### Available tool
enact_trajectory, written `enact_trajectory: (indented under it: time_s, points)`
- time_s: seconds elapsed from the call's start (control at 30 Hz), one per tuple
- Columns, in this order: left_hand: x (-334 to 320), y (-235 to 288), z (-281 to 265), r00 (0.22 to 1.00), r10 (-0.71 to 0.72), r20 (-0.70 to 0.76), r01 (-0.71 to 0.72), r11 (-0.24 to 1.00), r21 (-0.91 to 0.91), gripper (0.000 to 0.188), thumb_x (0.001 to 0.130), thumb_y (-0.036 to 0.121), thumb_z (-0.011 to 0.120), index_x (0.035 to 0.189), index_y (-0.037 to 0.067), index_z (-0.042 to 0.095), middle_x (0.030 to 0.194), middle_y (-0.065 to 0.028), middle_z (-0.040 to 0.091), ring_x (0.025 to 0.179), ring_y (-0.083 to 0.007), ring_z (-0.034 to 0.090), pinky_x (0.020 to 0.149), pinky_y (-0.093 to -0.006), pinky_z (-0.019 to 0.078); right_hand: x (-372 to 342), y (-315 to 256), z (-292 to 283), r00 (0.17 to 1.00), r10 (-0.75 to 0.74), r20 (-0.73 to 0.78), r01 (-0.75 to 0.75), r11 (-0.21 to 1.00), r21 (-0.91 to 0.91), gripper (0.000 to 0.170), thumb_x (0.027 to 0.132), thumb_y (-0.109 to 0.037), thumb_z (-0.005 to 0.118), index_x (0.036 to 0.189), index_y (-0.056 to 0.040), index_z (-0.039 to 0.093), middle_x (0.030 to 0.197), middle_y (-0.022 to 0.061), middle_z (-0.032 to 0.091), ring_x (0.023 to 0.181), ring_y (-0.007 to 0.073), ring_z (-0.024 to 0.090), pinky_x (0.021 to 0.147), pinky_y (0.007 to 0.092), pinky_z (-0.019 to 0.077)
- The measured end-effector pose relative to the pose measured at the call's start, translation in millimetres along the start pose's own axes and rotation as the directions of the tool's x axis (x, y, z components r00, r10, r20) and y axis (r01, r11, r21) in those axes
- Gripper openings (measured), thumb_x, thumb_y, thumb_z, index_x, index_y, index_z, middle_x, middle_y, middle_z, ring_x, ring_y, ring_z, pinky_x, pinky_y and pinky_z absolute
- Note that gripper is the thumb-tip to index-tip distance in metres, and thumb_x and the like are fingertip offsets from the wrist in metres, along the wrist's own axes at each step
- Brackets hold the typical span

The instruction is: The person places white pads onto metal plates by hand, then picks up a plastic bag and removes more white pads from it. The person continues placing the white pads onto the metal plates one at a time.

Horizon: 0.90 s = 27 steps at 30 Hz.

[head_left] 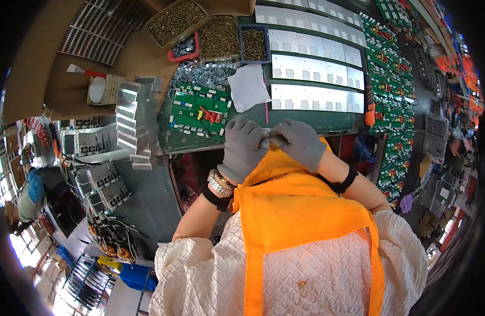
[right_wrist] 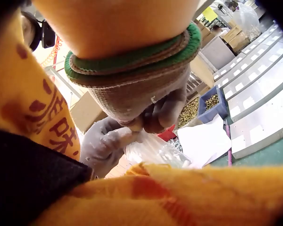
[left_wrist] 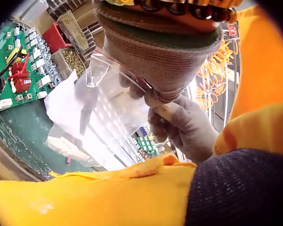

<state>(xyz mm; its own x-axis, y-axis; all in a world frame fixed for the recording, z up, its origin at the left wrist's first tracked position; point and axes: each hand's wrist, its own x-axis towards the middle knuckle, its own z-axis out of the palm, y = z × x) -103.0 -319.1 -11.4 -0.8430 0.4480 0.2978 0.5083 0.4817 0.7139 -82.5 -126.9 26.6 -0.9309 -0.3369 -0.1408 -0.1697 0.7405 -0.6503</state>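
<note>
Both hands wear grey gloves and meet close together at the table's near edge in the head view. A clear plastic zip bag (left_wrist: 115, 101) with a red line along its top hangs from them in the left wrist view. My left hand (head_left: 243, 149) pinches the bag's top edge with curled fingers. Right beside it, my right hand (head_left: 299, 143) has its thumb and fingers pinched at the same edge. In the right wrist view the bag (right_wrist: 153, 149) shows crumpled under the fingertips. Something pale shows toward its lower corner in the left wrist view.
On the green table (head_left: 316, 122) lie a green circuit board (head_left: 192, 117), a white paper (head_left: 249, 88) and rows of white panels (head_left: 316, 99). Behind are bins of brass screws (head_left: 219, 36) and a blue bin (head_left: 254, 45). More circuit boards (head_left: 390, 105) line the right.
</note>
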Motion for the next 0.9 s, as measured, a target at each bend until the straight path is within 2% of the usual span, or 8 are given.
enact_trajectory:
  time_s: [0.17, 0.3, 0.4, 0.53, 0.63, 0.7, 0.8, 0.9]
  points:
    - [2.5, 0.5, -13.5, 0.999, 0.050, -0.007, -0.050, 0.999, -0.020, 0.016, 0.071, 0.007, 0.074, 0.083, 0.010, 0.063, 0.086, -0.0045, 0.062, 0.090, -0.0286, 0.059, 0.089, -0.0451, 0.0445, -2.4, -6.9, -5.8, 0.996, -0.036, -0.076, 0.038, 0.999, 0.024, 0.009, 0.086, -0.016, 0.067, 0.090, -0.0099, 0.062, 0.083, 0.0094, 0.063, 0.078, 0.0335, 0.063, 0.068, 0.0421, 0.0509]
    - [-6.0, -15.9, -25.9, 0.998, 0.029, -0.050, -0.028, 0.999, 0.027, 0.017, 0.070, 0.007, 0.074, 0.083, 0.009, 0.062, 0.086, -0.0057, 0.063, 0.091, -0.0298, 0.059, 0.087, -0.0459, 0.0456, -8.4, -7.1, -18.5, 0.994, 0.020, -0.106, -0.012, 0.997, 0.074, 0.009, 0.087, -0.016, 0.067, 0.090, -0.0096, 0.061, 0.082, 0.0104, 0.062, 0.077, 0.0334, 0.062, 0.067, 0.0418, 0.0503]
    - [-11.9, -25.0, -30.5, 0.998, -0.037, -0.041, 0.037, 0.999, 0.001, 0.017, 0.070, 0.007, 0.074, 0.083, 0.009, 0.063, 0.086, -0.0060, 0.063, 0.091, -0.0309, 0.060, 0.088, -0.0467, 0.0454, -14.6, -4.5, -22.0, 0.994, 0.045, -0.101, -0.035, 0.995, 0.097, 0.010, 0.087, -0.017, 0.067, 0.091, -0.0095, 0.062, 0.082, 0.0108, 0.062, 0.076, 0.0334, 0.062, 0.066, 0.0418, 0.0499]
    - [-16.4, -27.1, -32.7, 0.998, -0.044, -0.051, 0.046, 0.998, 0.039, 0.015, 0.071, 0.007, 0.074, 0.082, 0.009, 0.063, 0.088, -0.0073, 0.063, 0.090, -0.0318, 0.059, 0.087, -0.0464, 0.0454, -18.9, -8.0, -26.1, 0.996, 0.053, -0.078, -0.045, 0.994, 0.102, 0.008, 0.087, -0.015, 0.067, 0.092, -0.0090, 0.063, 0.082, 0.0108, 0.062, 0.076, 0.0332, 0.062, 0.067, 0.0411, 0.0499]
    - [-20.8, -29.0, -35.6, 0.988, -0.128, -0.087, 0.134, 0.989, 0.065, 0.014, 0.073, 0.009, 0.074, 0.084, 0.011, 0.065, 0.085, -0.0050, 0.063, 0.090, -0.0304, 0.059, 0.084, -0.0447, 0.0452, -20.6, -10.3, -35.3, 0.993, 0.094, -0.077, -0.083, 0.987, 0.136, 0.007, 0.087, -0.013, 0.066, 0.091, -0.0079, 0.063, 0.082, 0.0110, 0.062, 0.076, 0.0324, 0.062, 0.067, 0.0398, 0.0501]
    - [-24.5, -34.4, -43.1, 0.966, -0.235, -0.112, 0.232, 0.972, -0.039, 0.013, 0.074, 0.011, 0.073, 0.083, 0.010, 0.065, 0.088, -0.0055, 0.064, 0.092, -0.0314, 0.059, 0.083, -0.0438, 0.0453, -22.6, -11.2, -44.8, 0.987, 0.143, -0.068, -0.131, 0.980, 0.149, 0.006, 0.087, -0.012, 0.066, 0.091, -0.0073, 0.063, 0.082, 0.0113, 0.062, 0.076, 0.0318, 0.062, 0.067, 0.0388, 0.0503]
    - [-18.8, -25.7, -45.1, 0.976, -0.196, -0.095, 0.185, 0.976, -0.114, 0.016, 0.077, 0.008, 0.075, 0.092, 0.006, 0.068, 0.095, -0.0080, 0.066, 0.097, -0.0305, 0.061, 0.084, -0.0401, 0.0482, -28.9, -12.5, -49.8, 0.981, 0.196, -0.008, -0.188, 0.952, 0.241, 0.006, 0.086, -0.009, 0.066, 0.089, -0.0056, 0.063, 0.083, 0.0120, 0.062, 0.075, 0.0303, 0.063, 0.068, 0.0359, 0.0507]
    - [-7.7, -8.7, -43.5, 0.970, -0.234, -0.067, 0.217, 0.955, -0.201, 0.020, 0.080, 0.005, 0.076, 0.099, 0.003, 0.070, 0.099, -0.0086, 0.066, 0.101, -0.0275, 0.062, 0.085, -0.0355, 0.0509, -28.6, -14.5, -47.8, 0.996, 0.091, 0.003, -0.088, 0.954, 0.285, 0.006, 0.086, -0.007, 0.067, 0.090, -0.0039, 0.063, 0.085, 0.0125, 0.063, 0.076, 0.0286, 0.063, 0.069, 0.0333, 0.0509]
